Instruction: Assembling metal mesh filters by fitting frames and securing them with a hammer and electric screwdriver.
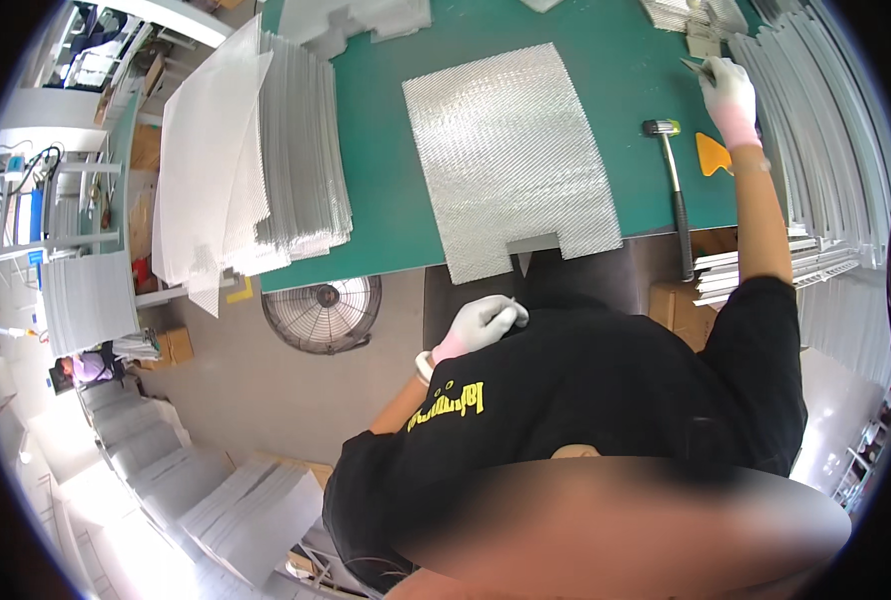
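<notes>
A silvery, finely ribbed translucent sheet (511, 150) lies flat on the green tabletop (381, 200), a notch cut in its near edge. At the far right my right hand (729, 95), in a white glove, is closed on a small thin pointed tool (691, 66); its kind is too small to make out. My left hand (484, 325), gloved too, hovers near my body below the sheet's near edge. Its fingers are curled in, and whatever they may hold is hidden. Between the sheet and my right forearm lie a hammer (678, 195) and an orange scraper (712, 155).
A tall stack of similar sheets (306, 150) stands at the table's left. More long white panels (816, 130) line the right side. Cut pieces (351, 15) lie at the far edge. On the floor is a round fan (324, 313); another person (88, 368) is far left.
</notes>
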{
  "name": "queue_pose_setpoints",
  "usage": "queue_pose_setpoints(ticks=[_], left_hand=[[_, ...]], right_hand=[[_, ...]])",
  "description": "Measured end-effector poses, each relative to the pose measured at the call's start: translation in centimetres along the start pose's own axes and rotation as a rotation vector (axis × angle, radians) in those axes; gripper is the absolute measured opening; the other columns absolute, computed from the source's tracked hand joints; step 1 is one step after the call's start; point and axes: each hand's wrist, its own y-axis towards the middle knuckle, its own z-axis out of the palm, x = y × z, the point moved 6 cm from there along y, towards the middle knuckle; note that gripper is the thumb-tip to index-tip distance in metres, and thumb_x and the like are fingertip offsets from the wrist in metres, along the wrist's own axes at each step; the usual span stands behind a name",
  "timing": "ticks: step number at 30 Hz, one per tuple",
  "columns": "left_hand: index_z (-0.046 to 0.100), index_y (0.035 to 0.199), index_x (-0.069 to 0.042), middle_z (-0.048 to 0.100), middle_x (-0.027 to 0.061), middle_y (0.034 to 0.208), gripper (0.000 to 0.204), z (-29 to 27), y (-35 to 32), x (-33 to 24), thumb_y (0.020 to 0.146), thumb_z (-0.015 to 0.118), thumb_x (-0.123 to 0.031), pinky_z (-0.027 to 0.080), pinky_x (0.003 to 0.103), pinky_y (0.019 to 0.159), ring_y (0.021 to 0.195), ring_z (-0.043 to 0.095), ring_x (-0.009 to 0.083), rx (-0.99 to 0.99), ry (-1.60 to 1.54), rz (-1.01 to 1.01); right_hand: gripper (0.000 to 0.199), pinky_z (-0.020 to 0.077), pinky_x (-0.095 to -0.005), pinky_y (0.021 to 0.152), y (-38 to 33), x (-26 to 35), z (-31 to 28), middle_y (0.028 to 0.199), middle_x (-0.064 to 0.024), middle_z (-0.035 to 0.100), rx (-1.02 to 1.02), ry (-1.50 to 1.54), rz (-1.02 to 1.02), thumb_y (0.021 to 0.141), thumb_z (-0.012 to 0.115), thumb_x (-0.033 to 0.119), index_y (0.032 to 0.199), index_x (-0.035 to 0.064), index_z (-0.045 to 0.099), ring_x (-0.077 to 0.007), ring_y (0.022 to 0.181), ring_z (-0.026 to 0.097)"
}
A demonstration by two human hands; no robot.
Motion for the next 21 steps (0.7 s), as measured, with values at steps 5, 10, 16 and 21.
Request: queue_pose_setpoints(ticks=[5, 10, 16, 21], left_hand=[[0.063, 0.109, 0.001, 0.067, 0.0111, 0.102, 0.030, 1.1, 1.1, 4.7, 0.102, 0.059, -0.027, 0.053, 0.042, 0.093, 0.097, 0.065, 0.0248, -0.484, -1.135, -0.213], [0.065, 0.109, 0.006, 0.069, 0.0121, 0.102, 0.036, 1.8, 2.4, 6.7, 0.101, 0.061, -0.028, 0.055, 0.038, 0.088, 0.095, 0.068, 0.0222, -0.466, -1.029, -0.187], [0.058, 0.122, -0.002, 0.068, 0.0127, 0.112, 0.027, 1.4, 2.9, 7.2, 0.099, 0.061, -0.016, 0.055, 0.043, 0.086, 0.099, 0.068, 0.0261, -0.479, -0.979, -0.093], [0.059, 0.122, 0.000, 0.068, 0.0113, 0.111, 0.027, 1.0, 2.8, 5.6, 0.099, 0.061, -0.012, 0.057, 0.041, 0.086, 0.099, 0.068, 0.0248, -0.566, -0.996, -0.111]], right_hand=[[0.017, 0.0495, -0.0359, 0.086, -12.7, 17.8, -9.2, 0.098, -0.0083, 0.068, 0.084, 1.104, -0.070, 0.075, 0.076, 0.003, 0.083, 0.0068, 0.061, -0.0282, 0.094, 0.062], [0.024, 0.0537, -0.0330, 0.083, -28.0, 26.7, -1.2, 0.103, -0.0070, 0.070, 0.946, 1.552, 0.132, 0.087, 0.072, 0.013, 0.108, 0.0038, 0.065, -0.0181, 0.092, 0.067], [0.034, 0.0571, -0.0281, 0.077, -30.1, 28.3, 3.4, 0.105, -0.0095, 0.069, 0.802, 2.231, 0.861, 0.102, 0.058, 0.024, 0.125, -0.0006, 0.057, -0.0137, 0.087, 0.067], [0.032, 0.0564, -0.0277, 0.076, -29.2, 27.6, 3.8, 0.099, -0.0110, 0.071, 0.877, 2.024, 0.659, 0.102, 0.058, 0.025, 0.119, -0.0029, 0.061, -0.0138, 0.083, 0.068]])
